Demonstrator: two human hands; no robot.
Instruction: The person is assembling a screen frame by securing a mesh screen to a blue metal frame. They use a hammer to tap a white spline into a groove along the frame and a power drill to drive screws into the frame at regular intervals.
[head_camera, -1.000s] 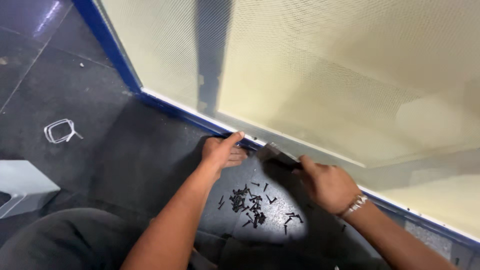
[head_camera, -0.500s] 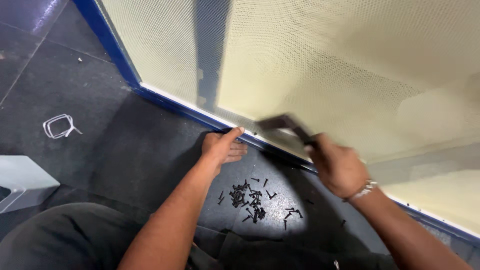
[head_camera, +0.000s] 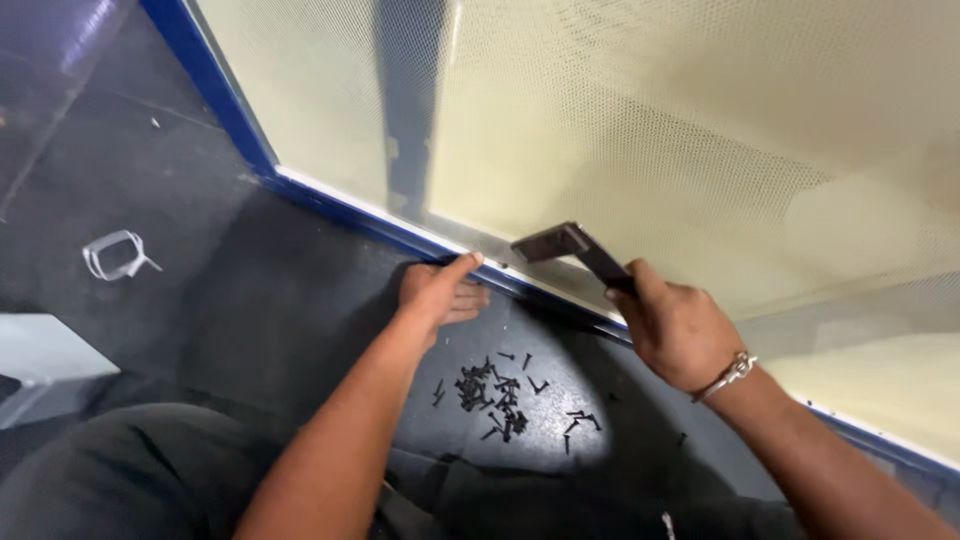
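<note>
While both hands worked at the bottom edge of a framed mesh panel, the head view looked down as follows.

Left hand: left hand (head_camera: 440, 292) lay palm down on the dark floor (head_camera: 250, 320), fingers pressed together, thumb stretched up so its tip touched the blue frame (head_camera: 330, 205). It held nothing that I could see.

Right hand: right hand (head_camera: 672, 330) was closed in a fist around the handle of a small dark hammer (head_camera: 570, 248). A metal bracelet (head_camera: 728, 372) sat on that wrist.

Hammer: head was raised off the frame, tilted, up in front of the cream mesh screen (head_camera: 650, 130), just right of the left thumb tip. Slightly blurred, so exact head shape unclear.

Nails: pile of small black nails (head_camera: 497, 390) scattered on the floor between the two forearms, near the left hand, apart from the frame.

Frame: blue strip ran diagonally from upper left down to lower right, a pale strip along its inner edge, mesh panel above it. A dark vertical bar (head_camera: 405, 100) showed behind the mesh.

Other: a white wire clip (head_camera: 117, 255) lay on the floor well apart to the left; a pale grey box edge (head_camera: 35, 360) at far left; the person's dark trouser knee (head_camera: 110, 480) at bottom.
</note>
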